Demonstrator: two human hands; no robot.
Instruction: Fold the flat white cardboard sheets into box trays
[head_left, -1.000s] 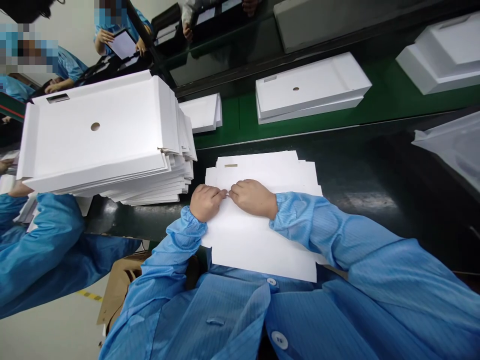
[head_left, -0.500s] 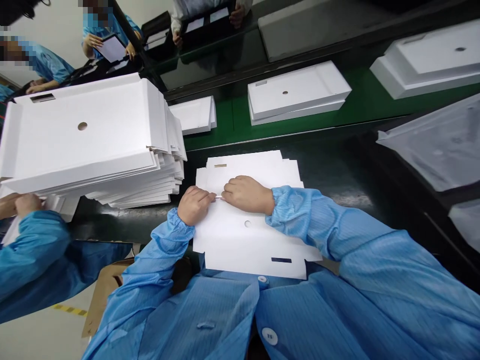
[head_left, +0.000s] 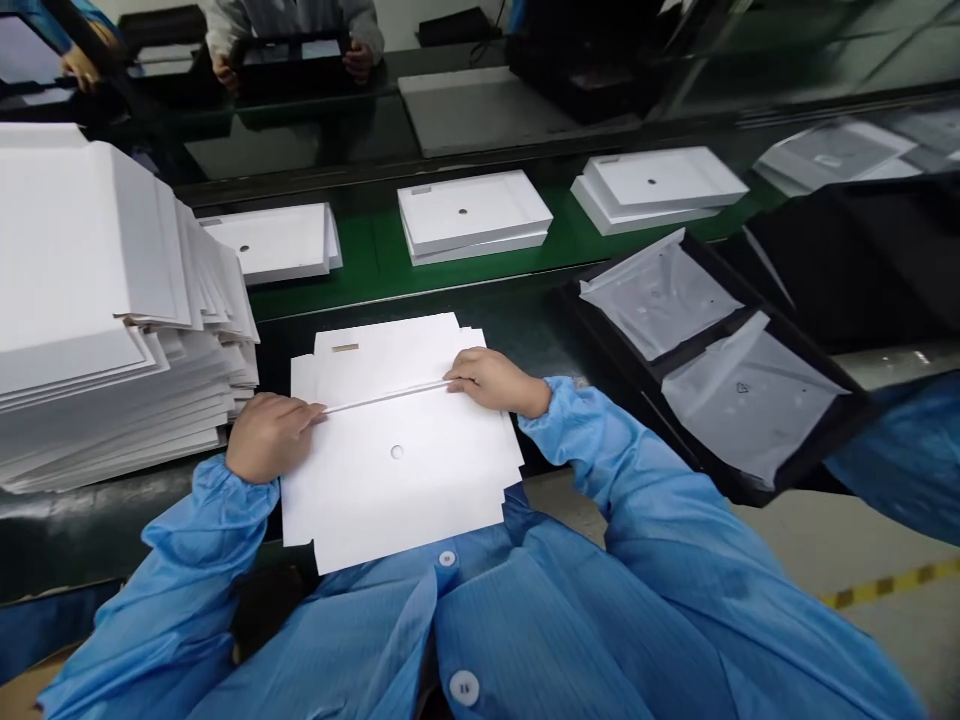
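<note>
A flat white die-cut cardboard sheet (head_left: 420, 490) lies in front of me at the table edge, with a small round cut near its middle and a slot in its far flap. A thin raised fold runs across it from side to side. My left hand (head_left: 271, 436) is closed in a pinch on the left end of that fold. Toward the fold's right end, my right hand (head_left: 496, 382) pinches it too, thumb on the near side and fingers curled over. The fingertips of both hands press together on the cardboard.
At left stands a tall stack of white cardboard sheets (head_left: 67, 290). White box trays (head_left: 480, 205) sit on the green conveyor (head_left: 367, 260) beyond. To the right lies a black tray (head_left: 660, 370) with translucent bags (head_left: 750, 400). Across the line, a person's hands (head_left: 358, 60) show.
My hands have moved apart along the fold, the right one sliding to the right. The view has swung right, bringing the black tray with bags fully into sight.
</note>
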